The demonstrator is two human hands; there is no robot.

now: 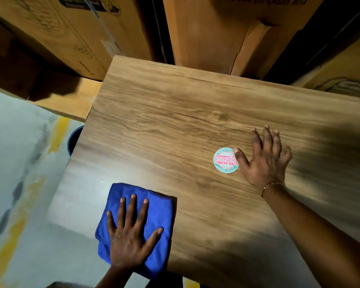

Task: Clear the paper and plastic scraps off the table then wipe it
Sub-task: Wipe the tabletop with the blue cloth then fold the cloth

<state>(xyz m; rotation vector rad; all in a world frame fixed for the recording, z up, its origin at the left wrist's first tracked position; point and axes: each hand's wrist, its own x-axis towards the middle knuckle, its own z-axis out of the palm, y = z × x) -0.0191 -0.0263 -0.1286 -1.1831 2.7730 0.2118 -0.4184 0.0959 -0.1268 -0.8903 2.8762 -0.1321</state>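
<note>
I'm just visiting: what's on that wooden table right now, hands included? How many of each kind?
Cloth: 1
Sticker: 1
Hands: 2 (left hand flat on the cloth, right hand flat beside the sticker)
Total: 4

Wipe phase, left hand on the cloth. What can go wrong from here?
1. The blue cloth under the left hand lies at the table's near-left corner and seems to hang past the edge, so a stroke that way could drag it off.
2. The round sticker by the right hand's thumb may catch or peel if wiped over.
</note>
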